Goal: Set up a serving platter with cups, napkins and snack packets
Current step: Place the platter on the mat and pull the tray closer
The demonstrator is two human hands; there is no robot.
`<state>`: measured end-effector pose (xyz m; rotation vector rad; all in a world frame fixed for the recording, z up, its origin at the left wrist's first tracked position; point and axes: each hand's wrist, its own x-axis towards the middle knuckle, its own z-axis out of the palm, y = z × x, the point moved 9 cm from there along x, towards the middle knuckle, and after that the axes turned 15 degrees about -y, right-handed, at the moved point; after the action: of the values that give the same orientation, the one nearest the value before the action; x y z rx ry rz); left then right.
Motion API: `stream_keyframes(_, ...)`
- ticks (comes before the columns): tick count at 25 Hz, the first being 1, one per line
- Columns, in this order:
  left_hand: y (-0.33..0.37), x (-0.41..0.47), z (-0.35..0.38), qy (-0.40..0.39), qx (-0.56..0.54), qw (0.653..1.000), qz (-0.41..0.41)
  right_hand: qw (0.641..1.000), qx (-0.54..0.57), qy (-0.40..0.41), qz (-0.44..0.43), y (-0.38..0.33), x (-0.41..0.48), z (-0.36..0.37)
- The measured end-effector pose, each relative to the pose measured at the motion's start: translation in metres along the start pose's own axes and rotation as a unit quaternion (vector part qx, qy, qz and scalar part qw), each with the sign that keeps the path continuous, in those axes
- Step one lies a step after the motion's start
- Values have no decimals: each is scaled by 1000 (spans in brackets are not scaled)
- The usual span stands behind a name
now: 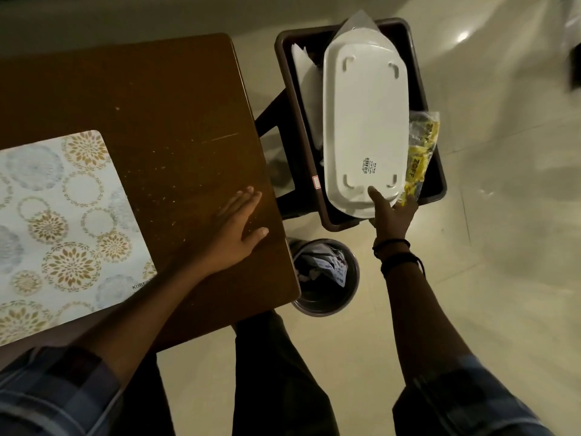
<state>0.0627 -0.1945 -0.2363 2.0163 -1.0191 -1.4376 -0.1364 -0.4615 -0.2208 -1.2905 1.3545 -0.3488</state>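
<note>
While the one white oblong plastic platter (364, 121) lies upside down in the dark brown bin (435, 184) at upper right, setup has barely begun. Right hand (393, 212) pinches its near rim; left hand (234, 229) rests flat and empty on the brown desk (157, 99). One yellow snack packet (419, 152) shows; napkins uncertain, cups unseen.
</note>
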Motion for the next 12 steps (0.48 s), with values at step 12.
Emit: stream_keyframes(12, -18, -50, -18, 3, -72, 997, -20, 924, 350, -145, 53, 1, -63, 29)
